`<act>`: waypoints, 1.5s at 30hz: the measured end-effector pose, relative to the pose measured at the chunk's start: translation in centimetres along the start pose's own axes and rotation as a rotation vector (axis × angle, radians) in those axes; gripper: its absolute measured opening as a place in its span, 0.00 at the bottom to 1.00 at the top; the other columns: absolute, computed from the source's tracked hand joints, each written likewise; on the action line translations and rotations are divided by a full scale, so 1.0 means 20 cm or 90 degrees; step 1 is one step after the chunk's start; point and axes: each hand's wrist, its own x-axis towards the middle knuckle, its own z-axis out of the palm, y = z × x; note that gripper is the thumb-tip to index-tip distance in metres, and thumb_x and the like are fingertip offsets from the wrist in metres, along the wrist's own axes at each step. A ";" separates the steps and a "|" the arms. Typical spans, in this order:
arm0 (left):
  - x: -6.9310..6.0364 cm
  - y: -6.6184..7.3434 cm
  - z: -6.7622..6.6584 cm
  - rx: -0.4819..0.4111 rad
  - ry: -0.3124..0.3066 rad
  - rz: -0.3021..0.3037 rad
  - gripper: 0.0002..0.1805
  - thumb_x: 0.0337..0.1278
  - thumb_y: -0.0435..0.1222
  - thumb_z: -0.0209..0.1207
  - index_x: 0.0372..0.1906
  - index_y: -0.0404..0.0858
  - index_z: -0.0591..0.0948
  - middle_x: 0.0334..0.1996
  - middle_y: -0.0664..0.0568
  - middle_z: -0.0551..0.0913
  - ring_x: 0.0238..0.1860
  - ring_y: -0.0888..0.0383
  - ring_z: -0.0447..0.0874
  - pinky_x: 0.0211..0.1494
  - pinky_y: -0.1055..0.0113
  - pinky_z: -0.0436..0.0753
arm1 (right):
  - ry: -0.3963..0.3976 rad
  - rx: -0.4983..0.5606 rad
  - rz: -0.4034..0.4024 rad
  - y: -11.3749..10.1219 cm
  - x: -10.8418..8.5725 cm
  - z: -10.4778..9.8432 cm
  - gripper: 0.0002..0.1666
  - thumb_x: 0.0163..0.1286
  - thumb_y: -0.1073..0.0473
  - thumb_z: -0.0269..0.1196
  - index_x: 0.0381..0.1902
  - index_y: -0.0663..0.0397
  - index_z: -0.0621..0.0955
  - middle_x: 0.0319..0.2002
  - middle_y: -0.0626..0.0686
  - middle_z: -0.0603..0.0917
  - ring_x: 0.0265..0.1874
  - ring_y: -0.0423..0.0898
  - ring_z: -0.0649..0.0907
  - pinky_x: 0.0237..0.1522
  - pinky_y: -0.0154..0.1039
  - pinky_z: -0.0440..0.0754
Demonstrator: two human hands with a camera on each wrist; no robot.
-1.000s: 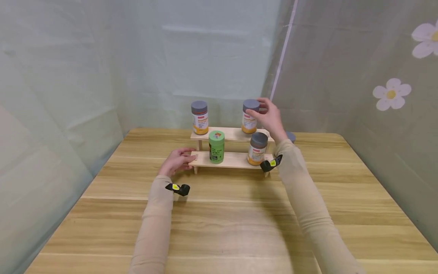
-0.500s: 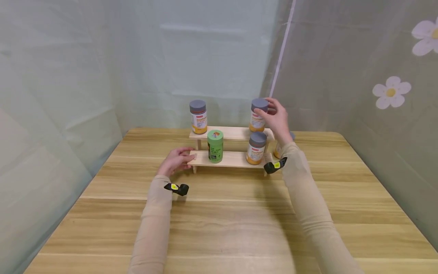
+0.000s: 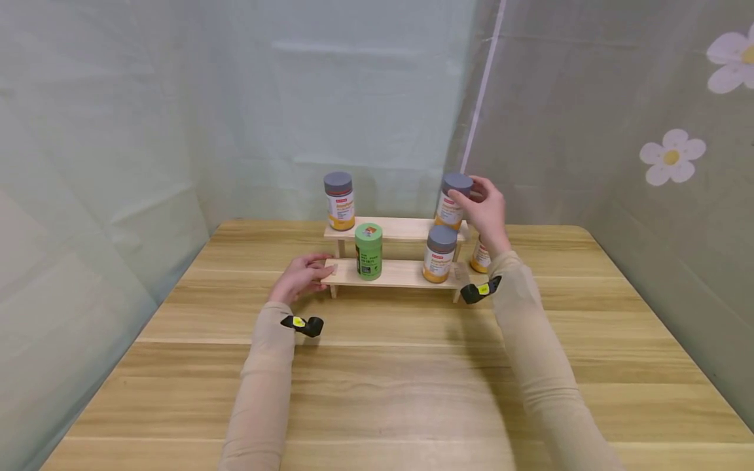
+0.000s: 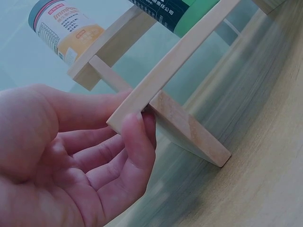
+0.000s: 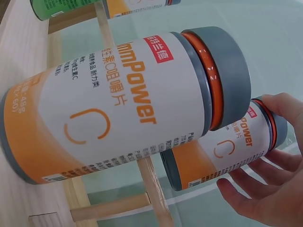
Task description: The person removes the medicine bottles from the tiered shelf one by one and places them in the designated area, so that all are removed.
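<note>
A two-tier wooden stand (image 3: 396,273) holds several jars. My left hand (image 3: 300,278) pinches the left end of its lower shelf, thumb on top and fingers below; the left wrist view shows this hand (image 4: 80,156) at the shelf's corner. My right hand (image 3: 489,210) grips a grey-lidded supplement jar (image 3: 450,209) near the lid, at the upper shelf's right end. This jar tilts slightly, and its base is partly hidden by another grey-lidded jar (image 3: 438,256) on the lower shelf, which fills the right wrist view. A green jar (image 3: 369,255) stands left on that shelf.
Another grey-lidded jar (image 3: 340,204) stands at the upper shelf's left end. One more jar (image 3: 481,256) is on the wooden table (image 3: 377,386) right of the stand, partly hidden by the right arm. Pale curtains (image 3: 377,98) hang behind.
My right hand has moved the supplement jar rightward along the upper shelf to its right end, where it now leans. The jar on the table has come into fuller view. My left hand keeps its hold.
</note>
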 end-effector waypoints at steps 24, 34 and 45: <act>0.00 0.00 -0.01 -0.009 -0.002 -0.004 0.31 0.67 0.38 0.56 0.72 0.38 0.63 0.44 0.52 0.74 0.35 0.65 0.76 0.36 0.76 0.81 | 0.026 0.017 -0.011 0.04 -0.06 -0.11 0.33 0.63 0.50 0.68 0.65 0.46 0.74 0.63 0.57 0.75 0.55 0.49 0.77 0.58 0.38 0.76; 0.00 0.00 -0.01 -0.019 -0.007 0.002 0.30 0.68 0.36 0.56 0.72 0.37 0.63 0.43 0.54 0.74 0.36 0.66 0.76 0.37 0.77 0.82 | 0.052 0.019 -0.008 0.05 -0.04 -0.15 0.33 0.63 0.51 0.68 0.65 0.47 0.72 0.63 0.57 0.76 0.57 0.48 0.78 0.60 0.41 0.76; 0.00 -0.01 -0.01 -0.029 -0.009 0.002 0.30 0.68 0.36 0.56 0.72 0.37 0.63 0.42 0.53 0.74 0.33 0.66 0.76 0.35 0.77 0.81 | 0.081 0.056 -0.020 0.07 -0.05 -0.19 0.29 0.62 0.54 0.69 0.61 0.45 0.76 0.62 0.57 0.78 0.57 0.48 0.78 0.61 0.41 0.76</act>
